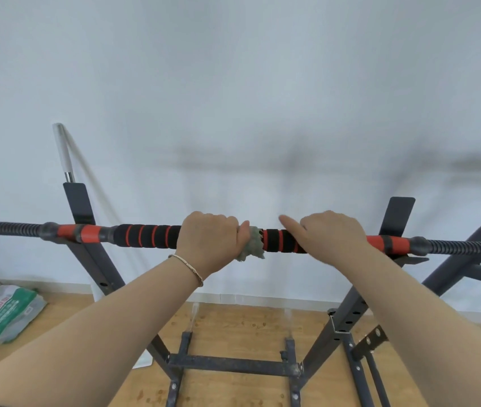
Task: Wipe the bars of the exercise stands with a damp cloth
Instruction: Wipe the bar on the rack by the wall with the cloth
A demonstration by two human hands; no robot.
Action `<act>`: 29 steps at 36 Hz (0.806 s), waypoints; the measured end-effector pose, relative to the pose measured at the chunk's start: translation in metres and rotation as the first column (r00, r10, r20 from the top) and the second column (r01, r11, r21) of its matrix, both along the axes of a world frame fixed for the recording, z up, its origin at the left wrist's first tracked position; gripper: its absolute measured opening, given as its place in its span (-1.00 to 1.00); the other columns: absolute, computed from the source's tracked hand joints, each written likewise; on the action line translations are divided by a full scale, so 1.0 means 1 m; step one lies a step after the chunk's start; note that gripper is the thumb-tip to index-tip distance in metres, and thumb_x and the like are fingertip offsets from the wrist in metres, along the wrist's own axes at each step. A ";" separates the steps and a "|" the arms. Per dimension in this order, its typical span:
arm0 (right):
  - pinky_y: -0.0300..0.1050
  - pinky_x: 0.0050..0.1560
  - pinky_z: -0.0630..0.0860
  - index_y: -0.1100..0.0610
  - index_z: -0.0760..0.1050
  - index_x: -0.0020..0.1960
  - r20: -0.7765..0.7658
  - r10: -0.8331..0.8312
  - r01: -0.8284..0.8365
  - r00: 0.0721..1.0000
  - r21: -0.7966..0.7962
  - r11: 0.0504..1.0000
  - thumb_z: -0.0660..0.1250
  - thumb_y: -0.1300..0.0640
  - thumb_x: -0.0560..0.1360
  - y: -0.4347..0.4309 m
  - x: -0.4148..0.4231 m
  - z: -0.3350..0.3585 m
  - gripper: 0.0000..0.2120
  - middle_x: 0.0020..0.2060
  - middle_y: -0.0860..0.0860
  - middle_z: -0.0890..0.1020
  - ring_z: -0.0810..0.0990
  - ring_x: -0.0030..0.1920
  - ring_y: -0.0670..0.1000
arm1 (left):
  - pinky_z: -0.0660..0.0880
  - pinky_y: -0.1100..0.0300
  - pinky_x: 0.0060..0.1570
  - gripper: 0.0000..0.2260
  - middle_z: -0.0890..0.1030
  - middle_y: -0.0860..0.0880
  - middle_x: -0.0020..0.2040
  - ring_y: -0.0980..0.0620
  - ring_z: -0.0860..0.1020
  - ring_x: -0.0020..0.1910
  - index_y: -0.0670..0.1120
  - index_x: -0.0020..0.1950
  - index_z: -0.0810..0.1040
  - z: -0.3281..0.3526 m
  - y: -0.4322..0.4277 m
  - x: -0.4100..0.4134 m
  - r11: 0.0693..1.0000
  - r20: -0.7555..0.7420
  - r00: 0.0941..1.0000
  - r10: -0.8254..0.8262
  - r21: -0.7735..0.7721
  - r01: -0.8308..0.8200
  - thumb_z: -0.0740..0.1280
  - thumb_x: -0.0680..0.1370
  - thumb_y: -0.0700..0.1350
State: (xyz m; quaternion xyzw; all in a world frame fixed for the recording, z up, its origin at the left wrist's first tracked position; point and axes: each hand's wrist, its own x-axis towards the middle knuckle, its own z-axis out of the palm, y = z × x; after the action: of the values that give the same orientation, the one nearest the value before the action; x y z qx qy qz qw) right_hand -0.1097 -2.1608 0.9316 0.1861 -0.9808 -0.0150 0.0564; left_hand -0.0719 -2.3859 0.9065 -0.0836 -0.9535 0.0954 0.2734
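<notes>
A horizontal bar (148, 235) with black and red foam grips lies across the dark grey exercise stand (92, 254). My left hand (211, 240) grips a greenish cloth (252, 243) wrapped round the middle of the bar; the cloth sticks out to the right of the fist. Just to its right, my right hand (330, 233) grips the foam-covered bar with its index finger stretched out along the bar. The bar's ribbed black ends (4, 229) reach past the stand's uprights on both sides.
A white wall stands right behind the bar. A second dark stand (474, 245) slants up at the right. A green and white bag (7, 312) lies on the wooden floor at the left. A white-tipped rod (63, 151) rises behind the left upright.
</notes>
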 end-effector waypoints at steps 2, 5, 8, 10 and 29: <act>-0.12 -0.36 0.28 0.07 0.53 0.07 0.140 0.015 -0.017 0.990 0.009 1.000 -0.19 -0.27 0.60 -0.016 -0.009 0.005 -0.38 -0.33 0.00 0.49 0.45 -0.35 0.01 | 0.10 0.21 -0.45 -0.57 0.20 0.05 -0.59 0.00 0.16 -0.64 -0.05 -0.47 0.25 -0.003 -0.001 -0.001 1.000 -0.031 1.000 -0.004 0.024 0.005 0.00 0.58 0.05; -0.11 -0.25 0.42 0.14 0.51 -0.22 0.259 -0.063 0.087 0.964 -0.081 0.993 -0.08 -0.22 0.63 -0.033 -0.010 0.006 -0.41 -0.40 0.00 0.61 0.56 -0.36 0.04 | 0.11 0.23 -0.45 -0.60 0.17 0.06 -0.58 0.00 0.15 -0.64 -0.05 -0.47 0.26 -0.001 -0.004 -0.002 1.000 -0.036 0.999 -0.021 0.003 0.022 0.16 0.57 0.00; -0.14 -0.33 0.33 0.13 0.43 -0.24 0.080 -0.024 0.026 0.997 -0.022 0.999 -0.11 -0.09 0.60 -0.029 -0.005 0.003 -0.52 -0.42 0.00 0.52 0.43 -0.43 0.05 | 0.13 0.26 -0.47 -0.70 0.06 0.07 -0.55 0.02 0.13 -0.65 -0.08 -0.43 0.37 0.000 -0.006 -0.003 0.994 -0.030 0.994 -0.102 -0.033 0.101 0.43 0.41 -0.11; -0.16 -0.39 0.23 0.11 0.36 -0.33 -0.160 0.015 -0.008 0.987 0.047 0.999 -0.10 -0.08 0.62 -0.023 -0.001 -0.012 -0.52 -0.48 -0.02 0.39 0.30 -0.49 0.04 | 0.13 0.27 -0.48 -0.68 0.05 0.08 -0.54 0.01 0.15 -0.64 -0.06 -0.42 0.34 0.002 -0.008 -0.003 0.994 -0.019 0.996 -0.092 -0.064 0.090 0.43 0.42 -0.07; -0.12 -0.29 0.35 0.13 0.44 -0.20 0.146 0.019 -0.011 0.989 -0.052 0.999 -0.08 -0.25 0.62 -0.046 -0.006 0.010 -0.44 -0.32 0.02 0.55 0.49 -0.32 0.05 | 0.19 0.15 -0.41 -0.60 0.27 0.03 -0.56 -0.05 0.22 -0.56 -0.04 -0.43 0.26 -0.012 -0.025 -0.002 0.996 -0.168 0.983 -0.078 0.033 0.085 0.05 0.60 0.02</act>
State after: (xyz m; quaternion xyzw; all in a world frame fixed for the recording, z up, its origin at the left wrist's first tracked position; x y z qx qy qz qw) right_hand -0.1161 -2.2068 0.9420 0.1927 -0.9809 0.0241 -0.0107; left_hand -0.0735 -2.4108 0.8942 -0.1087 -0.9248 0.0716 0.3575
